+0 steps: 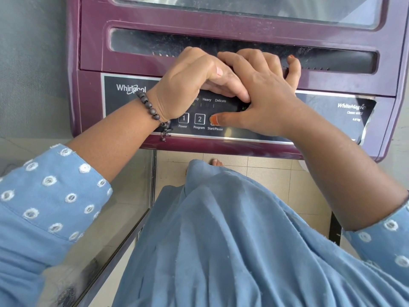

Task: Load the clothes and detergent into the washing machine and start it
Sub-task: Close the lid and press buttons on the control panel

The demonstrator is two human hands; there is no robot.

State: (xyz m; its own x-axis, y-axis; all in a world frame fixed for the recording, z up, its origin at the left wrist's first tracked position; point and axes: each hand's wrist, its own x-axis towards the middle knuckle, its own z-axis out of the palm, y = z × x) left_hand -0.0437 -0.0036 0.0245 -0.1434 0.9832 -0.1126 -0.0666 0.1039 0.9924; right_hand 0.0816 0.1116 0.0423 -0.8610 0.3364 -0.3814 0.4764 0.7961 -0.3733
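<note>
Right hand (265, 94) is laid flat, fingers straight, on the closed lid of the purple washing machine (93, 52), its thumb (223, 120) pressed on the Start/Pause button (214, 124). Left hand (188, 85), just beside it and partly tucked under it, is rested with loosely bent fingers gripping nothing, above the Power button (183, 119)

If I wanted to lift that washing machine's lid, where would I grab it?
Probably by the long dark recessed handle along the lid's front edge, reaching from the front, above the control panel. The slot looks deep enough for fingers to hook under; both hands rest there now.
</note>
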